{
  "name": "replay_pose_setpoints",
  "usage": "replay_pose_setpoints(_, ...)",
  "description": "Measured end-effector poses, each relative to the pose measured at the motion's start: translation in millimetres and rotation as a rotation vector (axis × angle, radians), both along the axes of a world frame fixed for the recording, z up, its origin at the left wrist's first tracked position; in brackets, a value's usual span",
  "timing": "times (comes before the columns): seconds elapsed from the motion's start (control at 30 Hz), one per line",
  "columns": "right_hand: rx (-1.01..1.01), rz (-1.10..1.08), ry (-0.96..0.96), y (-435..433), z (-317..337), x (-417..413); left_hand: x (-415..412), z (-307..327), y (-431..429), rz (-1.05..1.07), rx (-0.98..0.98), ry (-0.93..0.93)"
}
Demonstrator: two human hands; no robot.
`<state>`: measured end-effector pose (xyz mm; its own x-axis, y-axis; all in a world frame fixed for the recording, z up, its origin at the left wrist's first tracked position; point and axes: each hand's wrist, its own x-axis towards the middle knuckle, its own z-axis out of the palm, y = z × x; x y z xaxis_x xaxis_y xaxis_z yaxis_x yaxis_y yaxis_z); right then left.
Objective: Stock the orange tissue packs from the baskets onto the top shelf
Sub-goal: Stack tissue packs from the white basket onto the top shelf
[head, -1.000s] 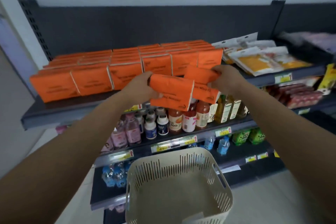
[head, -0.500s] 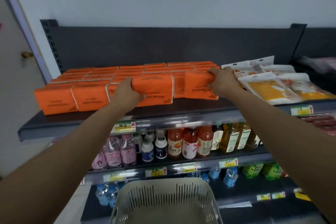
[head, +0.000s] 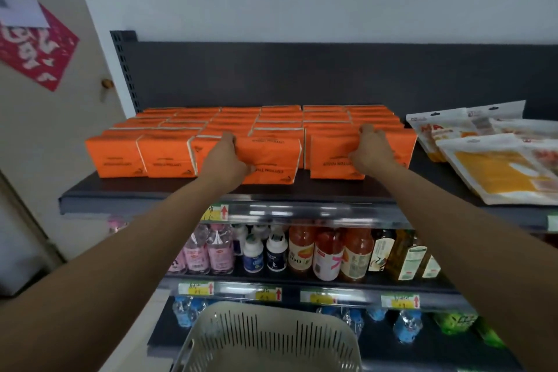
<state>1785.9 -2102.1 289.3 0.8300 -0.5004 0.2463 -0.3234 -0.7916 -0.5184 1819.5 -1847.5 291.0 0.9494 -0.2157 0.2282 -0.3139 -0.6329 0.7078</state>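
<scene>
Head view: our left hand [head: 225,160] grips the left pack [head: 273,157], right hand [head: 370,151] the right pack [head: 330,157]; long axes left-right, stocked rows [head: 280,121] just beyond.

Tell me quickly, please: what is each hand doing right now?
Left hand: grips the middle front tissue pack on the top shelf.
Right hand: grips the right front tissue pack beside it.

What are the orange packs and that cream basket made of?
Orange packs: probably soft plastic film, slightly shiny, with creases and folded ends. Basket: looks like hard matte plastic, moulded with slits in its wall.
</scene>
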Motion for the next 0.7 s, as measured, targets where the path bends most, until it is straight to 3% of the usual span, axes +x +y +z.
replay_pose_setpoints(0.33,0.018,0.021,-0.029,-8.3,-5.6,-18.2,5.1,-9.4,-21.7,-0.014,0.043,-0.076)
replay_pose_setpoints(0.7,-0.003,0.025,-0.209,9.4,-0.4,-45.5,15.2,-15.5,-31.7,-0.057,0.122,-0.173)
